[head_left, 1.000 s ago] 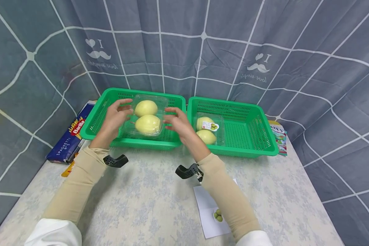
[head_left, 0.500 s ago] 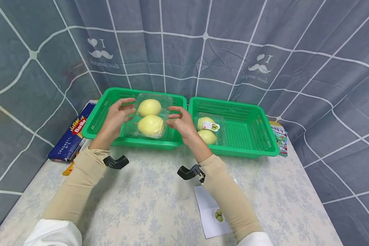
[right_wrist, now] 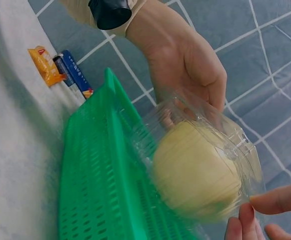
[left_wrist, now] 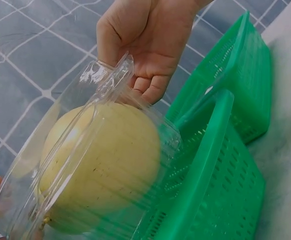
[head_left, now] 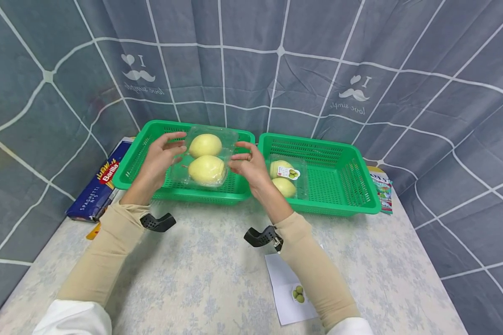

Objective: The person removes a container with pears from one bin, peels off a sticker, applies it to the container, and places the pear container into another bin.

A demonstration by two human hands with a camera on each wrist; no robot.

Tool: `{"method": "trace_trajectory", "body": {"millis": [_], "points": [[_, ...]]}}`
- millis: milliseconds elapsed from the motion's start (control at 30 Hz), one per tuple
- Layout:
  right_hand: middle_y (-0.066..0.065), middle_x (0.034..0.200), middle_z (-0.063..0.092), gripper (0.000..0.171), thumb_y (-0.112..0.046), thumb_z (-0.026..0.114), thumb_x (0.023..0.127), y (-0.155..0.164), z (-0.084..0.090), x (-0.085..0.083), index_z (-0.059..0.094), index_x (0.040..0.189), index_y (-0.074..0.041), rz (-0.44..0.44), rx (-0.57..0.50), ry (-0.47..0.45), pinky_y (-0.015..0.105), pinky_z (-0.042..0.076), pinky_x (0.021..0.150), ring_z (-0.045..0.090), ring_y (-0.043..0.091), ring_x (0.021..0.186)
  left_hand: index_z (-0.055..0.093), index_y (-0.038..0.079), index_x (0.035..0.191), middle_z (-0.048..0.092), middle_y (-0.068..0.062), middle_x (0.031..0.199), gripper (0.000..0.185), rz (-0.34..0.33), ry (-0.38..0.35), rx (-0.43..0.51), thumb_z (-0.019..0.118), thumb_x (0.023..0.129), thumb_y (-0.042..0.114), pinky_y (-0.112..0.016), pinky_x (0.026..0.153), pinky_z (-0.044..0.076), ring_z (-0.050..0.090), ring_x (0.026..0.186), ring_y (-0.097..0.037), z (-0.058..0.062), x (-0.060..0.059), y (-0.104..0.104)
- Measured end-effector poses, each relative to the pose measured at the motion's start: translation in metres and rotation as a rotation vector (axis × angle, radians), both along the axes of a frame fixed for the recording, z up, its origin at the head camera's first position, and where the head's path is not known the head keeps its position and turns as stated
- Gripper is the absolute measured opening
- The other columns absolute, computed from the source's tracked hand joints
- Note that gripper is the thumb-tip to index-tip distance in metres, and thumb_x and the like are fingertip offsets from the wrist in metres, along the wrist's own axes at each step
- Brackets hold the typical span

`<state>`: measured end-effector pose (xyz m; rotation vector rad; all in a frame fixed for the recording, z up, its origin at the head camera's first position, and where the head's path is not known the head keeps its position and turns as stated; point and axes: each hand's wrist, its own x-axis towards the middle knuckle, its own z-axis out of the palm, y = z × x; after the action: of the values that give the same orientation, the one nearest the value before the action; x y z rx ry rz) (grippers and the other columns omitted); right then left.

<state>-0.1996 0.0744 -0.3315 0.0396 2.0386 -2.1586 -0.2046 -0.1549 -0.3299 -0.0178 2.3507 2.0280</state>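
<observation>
Slightly raised pear pack (head_left: 207, 156), underside hidden.

A blue spaghetti box (head_left: 97, 187) lies at the table's left edge, with a small orange packet (head_left: 93, 231) just beside it. The right green basket (head_left: 343, 204) holds a second clear pack of pears (head_left: 284, 177); a colourful packet (head_left: 380, 186) lies just past it. A white card (head_left: 288, 288) with a picture of green fruit rests on the pale flowered tablecloth (head_left: 209, 274).

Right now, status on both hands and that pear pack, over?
Left hand and right hand grip the clear pear pack from either side. Pack held above the left green basket. Second pear pack in the right green basket, apart.
</observation>
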Motion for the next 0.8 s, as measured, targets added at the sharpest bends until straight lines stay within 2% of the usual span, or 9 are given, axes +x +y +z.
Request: {"method": "trace_trajectory", "body": {"millis": [167, 300, 433, 567, 667, 800], "points": [[0.005, 0.103, 0.058, 0.070, 0.007, 0.064, 0.091, 0.006, 0.003, 0.007, 0.037, 0.152, -0.016, -0.007, -0.024, -0.014, 0.040, 0.054, 0.104, 0.063, 0.016, 0.092, 0.044, 0.015, 0.151, 0.050, -0.001, 0.136, 0.048, -0.015, -0.006, 0.014, 0.053, 0.104, 0.018, -0.042, 0.111, 0.043, 0.049, 0.123, -0.012, 0.002, 0.008, 0.000], [0.005, 0.104, 0.059, 0.071, 0.006, 0.064, 0.091, 0.013, 0.005, 0.013, 0.037, 0.152, -0.017, -0.001, -0.026, -0.015, 0.041, 0.053, 0.106, 0.064, 0.017, 0.094, 0.045, 0.016, 0.150, 0.051, 0.010, 0.125, 0.047, -0.041, -0.003, 0.036, 0.053, 0.104, 0.019, -0.034, 0.103, 0.044, 0.049, 0.116, -0.005, 0.004, 0.014, 0.000], [0.006, 0.107, 0.059, 0.071, 0.005, 0.065, 0.091, 0.020, 0.005, 0.018, 0.037, 0.153, -0.015, 0.021, -0.020, -0.016, 0.038, 0.053, 0.105, 0.065, 0.019, 0.098, 0.045, 0.015, 0.149, 0.052, 0.010, 0.125, 0.046, -0.069, 0.009, 0.054, 0.053, 0.104, 0.019, -0.033, 0.098, 0.044, 0.050, 0.115, -0.004, 0.006, 0.019, 0.000], [0.007, 0.110, 0.058, 0.071, 0.004, 0.065, 0.091, 0.026, 0.005, 0.022, 0.037, 0.153, -0.017, 0.043, -0.014, -0.015, 0.037, 0.053, 0.105, 0.065, 0.022, 0.104, 0.044, 0.015, 0.150, 0.053, 0.008, 0.128, 0.047, -0.093, 0.008, 0.053, 0.052, 0.105, 0.020, -0.035, 0.100, 0.044, 0.050, 0.120, -0.007, 0.008, 0.025, 0.001], [0.007, 0.110, 0.058, 0.069, 0.004, 0.065, 0.091, 0.029, 0.006, 0.025, 0.039, 0.151, -0.018, 0.050, -0.011, -0.019, 0.038, 0.053, 0.105, 0.065, 0.022, 0.103, 0.044, 0.015, 0.151, 0.053, 0.007, 0.129, 0.047, -0.104, 0.003, 0.047, 0.053, 0.105, 0.021, -0.035, 0.102, 0.044, 0.050, 0.121, -0.009, 0.008, 0.029, 0.002], [0.007, 0.108, 0.058, 0.068, 0.004, 0.065, 0.091, 0.032, 0.005, 0.028, 0.039, 0.151, -0.017, 0.061, -0.003, -0.025, 0.039, 0.053, 0.105, 0.065, 0.019, 0.100, 0.044, 0.013, 0.150, 0.055, 0.007, 0.127, 0.047, -0.117, 0.006, 0.064, 0.054, 0.104, 0.020, -0.029, 0.097, 0.048, 0.051, 0.119, -0.006, 0.008, 0.032, 0.001]]}}
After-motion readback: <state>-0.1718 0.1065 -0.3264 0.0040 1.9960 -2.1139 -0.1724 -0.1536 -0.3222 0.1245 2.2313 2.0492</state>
